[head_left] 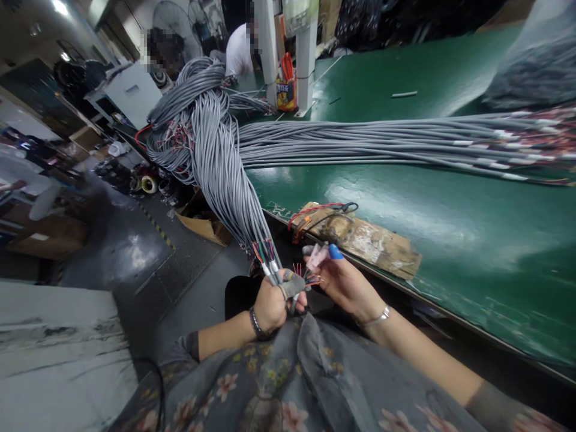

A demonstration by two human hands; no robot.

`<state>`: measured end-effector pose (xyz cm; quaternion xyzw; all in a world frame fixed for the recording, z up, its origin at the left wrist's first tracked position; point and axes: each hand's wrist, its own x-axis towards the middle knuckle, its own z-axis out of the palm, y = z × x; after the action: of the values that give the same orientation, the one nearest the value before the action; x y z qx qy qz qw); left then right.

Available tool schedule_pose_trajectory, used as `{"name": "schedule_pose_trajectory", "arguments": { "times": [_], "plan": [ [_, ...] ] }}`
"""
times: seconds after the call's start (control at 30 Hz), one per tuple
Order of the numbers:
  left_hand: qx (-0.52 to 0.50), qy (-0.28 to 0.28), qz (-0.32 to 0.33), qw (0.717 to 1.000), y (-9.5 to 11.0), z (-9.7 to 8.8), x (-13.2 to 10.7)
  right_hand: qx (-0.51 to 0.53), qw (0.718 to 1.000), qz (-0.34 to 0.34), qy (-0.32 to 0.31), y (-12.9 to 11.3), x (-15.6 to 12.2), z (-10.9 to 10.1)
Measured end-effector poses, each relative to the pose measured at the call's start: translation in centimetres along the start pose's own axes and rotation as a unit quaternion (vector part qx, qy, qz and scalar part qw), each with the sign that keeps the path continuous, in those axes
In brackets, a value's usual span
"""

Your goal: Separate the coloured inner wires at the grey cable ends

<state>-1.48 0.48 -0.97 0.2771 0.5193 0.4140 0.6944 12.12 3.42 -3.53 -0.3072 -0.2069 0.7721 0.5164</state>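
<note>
My left hand (276, 300), with a grey wrap on its thumb, is closed around a grey multi-core cable. The stripped coloured wire ends (309, 277) of that cable fan out to the right of my fist. Beside the fist, more grey cable ends (269, 264) show white sleeves and bared coloured cores. My right hand (346, 285) is just right of the wire ends, its fingers bent together, with blue and pale pink coverings on the fingertips. Whatever those fingers pinch, if anything, is too small to make out.
A thick bundle of grey cables (220, 162) hangs over the table's edge. More cables (360, 141) stretch across the green table (472, 222). A worn wooden block (373, 246) with red and black leads lies at the near edge. Another person (238, 51) is behind the post.
</note>
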Motion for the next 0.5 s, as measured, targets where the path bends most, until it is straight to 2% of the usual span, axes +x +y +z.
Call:
{"name": "schedule_pose_trajectory", "arguments": {
  "times": [0.2,0.4,0.5],
  "plan": [
    [0.001,0.013,0.042,0.999,-0.25,0.30,-0.13,-0.028,0.998,-0.036,0.031,0.40,0.05,-0.25],
    [0.008,0.028,0.036,0.999,-0.37,0.86,0.31,-0.027,0.999,-0.032,0.014,0.90,0.39,-0.47],
    [0.009,0.033,0.034,0.999,-0.40,0.86,0.46,-0.065,0.994,-0.075,0.042,0.94,0.15,-0.35]
  ]
}}
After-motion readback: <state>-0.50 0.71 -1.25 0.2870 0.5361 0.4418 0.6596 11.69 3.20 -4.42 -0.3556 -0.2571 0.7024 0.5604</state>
